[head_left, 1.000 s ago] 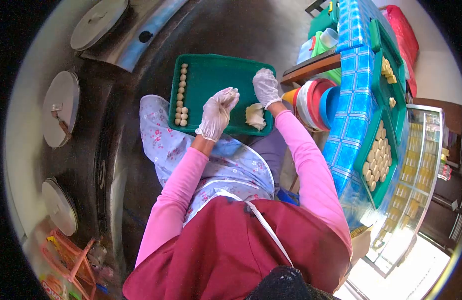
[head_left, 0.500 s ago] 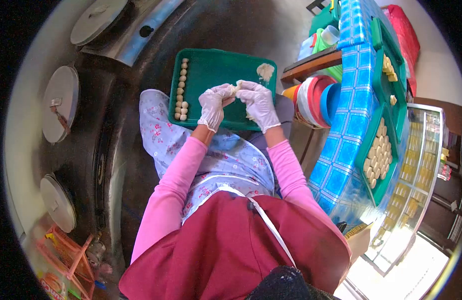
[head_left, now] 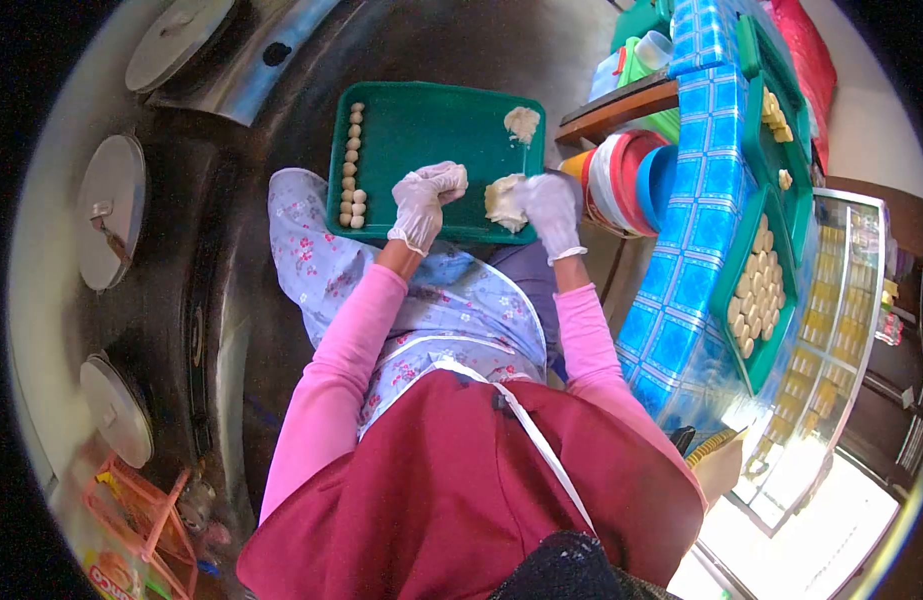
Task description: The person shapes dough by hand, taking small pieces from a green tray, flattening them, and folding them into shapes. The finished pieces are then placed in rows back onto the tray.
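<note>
A green tray (head_left: 436, 110) rests across my lap. Down its left side runs a line of small round dough balls (head_left: 351, 156), doubled at the near end. Over the middle of the tray is my left hand (head_left: 428, 203), gloved in white, its fingers curled closed; what is inside them is hidden. My right hand (head_left: 554, 212), also gloved, is at the tray's near right corner, touching or just beside a pale lump of dough (head_left: 503, 203). Motion smears its fingers. A flat crumbly patch of pale filling or flour (head_left: 522, 125) lies at the far right.
To the right, a table with a blue checked cloth (head_left: 706, 210) bears a green tray of pale pieces (head_left: 756, 290) and another with yellow pieces (head_left: 776, 117). Stacked tubs (head_left: 631, 185) stand beside my right knee. Round metal lids (head_left: 113, 210) line the left; an orange rack (head_left: 141, 520) is below.
My hands, together over the tray before, have parted. The right one has moved right and down to the dough lump, which now shows; the left stays over the middle with fingers closed.
</note>
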Tool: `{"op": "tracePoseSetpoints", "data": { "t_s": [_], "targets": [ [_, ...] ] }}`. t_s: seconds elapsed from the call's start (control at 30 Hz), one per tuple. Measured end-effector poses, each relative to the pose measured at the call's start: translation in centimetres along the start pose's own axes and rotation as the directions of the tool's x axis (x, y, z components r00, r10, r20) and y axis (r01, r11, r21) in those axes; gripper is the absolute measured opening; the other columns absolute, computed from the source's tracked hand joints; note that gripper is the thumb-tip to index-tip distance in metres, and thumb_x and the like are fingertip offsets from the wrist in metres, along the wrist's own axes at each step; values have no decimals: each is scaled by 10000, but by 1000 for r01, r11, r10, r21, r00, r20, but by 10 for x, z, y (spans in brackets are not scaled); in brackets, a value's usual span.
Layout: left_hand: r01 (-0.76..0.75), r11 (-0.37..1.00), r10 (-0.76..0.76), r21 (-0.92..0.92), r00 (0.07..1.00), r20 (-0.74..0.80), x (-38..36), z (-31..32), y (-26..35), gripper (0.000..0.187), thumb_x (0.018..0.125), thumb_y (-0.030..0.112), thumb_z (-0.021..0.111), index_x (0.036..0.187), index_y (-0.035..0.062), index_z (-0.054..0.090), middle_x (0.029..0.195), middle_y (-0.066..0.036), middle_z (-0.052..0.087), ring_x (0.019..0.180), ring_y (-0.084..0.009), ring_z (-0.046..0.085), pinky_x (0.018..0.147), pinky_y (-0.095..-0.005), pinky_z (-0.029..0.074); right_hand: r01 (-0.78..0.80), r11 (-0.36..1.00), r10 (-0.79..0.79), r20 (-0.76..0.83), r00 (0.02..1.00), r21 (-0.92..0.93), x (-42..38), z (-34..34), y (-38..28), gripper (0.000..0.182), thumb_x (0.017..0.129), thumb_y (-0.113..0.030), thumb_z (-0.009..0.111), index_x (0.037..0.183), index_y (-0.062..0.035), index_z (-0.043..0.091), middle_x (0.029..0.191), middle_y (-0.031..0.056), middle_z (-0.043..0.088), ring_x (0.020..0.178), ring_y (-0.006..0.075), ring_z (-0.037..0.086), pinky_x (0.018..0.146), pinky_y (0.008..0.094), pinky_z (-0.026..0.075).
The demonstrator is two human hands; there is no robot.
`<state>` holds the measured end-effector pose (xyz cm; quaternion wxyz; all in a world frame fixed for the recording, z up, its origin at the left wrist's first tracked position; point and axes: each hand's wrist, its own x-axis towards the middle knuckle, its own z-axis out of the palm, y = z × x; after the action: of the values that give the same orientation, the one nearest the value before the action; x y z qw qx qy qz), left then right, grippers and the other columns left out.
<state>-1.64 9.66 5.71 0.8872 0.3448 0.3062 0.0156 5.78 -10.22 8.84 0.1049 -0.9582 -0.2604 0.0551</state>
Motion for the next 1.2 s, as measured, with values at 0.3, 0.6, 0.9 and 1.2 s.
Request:
{"op": "tracePoseSetpoints", "data": {
  "t_s": [0.3,0.6,0.9,1.2],
  "targets": [
    [214,977,-212,-14,974,83,27,31,-88,163,763,-55,656,920,-17,639,860,-99,665,696,-206,654,601,-323,563,0,989,-5,38,999,146,-25,8,2,82,684,-136,656,690,-57,676,643,115,643,557,248,612,525,381,478],
    [239,971,-234,-2,952,195,9,33,-71,297,851,28,639,1127,-69,592,1047,-126,657,882,-203,656,802,-287,534,-294,-33,245,293,924,955,-28,-84,-20,165,744,-116,753,833,11,696,716,68,667,497,57,499,453,183,358],
    [-21,996,1,87,975,221,-26,18,-5,362,831,-35,643,1174,-110,552,1119,-168,638,979,-210,638,886,-305,515,-357,124,312,305,900,926,-5,-17,-50,266,736,-134,774,943,17,704,804,60,682,656,90,607,521,230,467],
    [-135,959,110,249,988,111,-31,15,12,377,779,45,725,1102,-105,600,1006,-151,674,786,-198,678,746,-309,562,-313,182,143,290,946,932,12,-6,-56,222,772,-129,719,931,25,696,841,88,695,647,125,639,523,240,496]
  ]
}}
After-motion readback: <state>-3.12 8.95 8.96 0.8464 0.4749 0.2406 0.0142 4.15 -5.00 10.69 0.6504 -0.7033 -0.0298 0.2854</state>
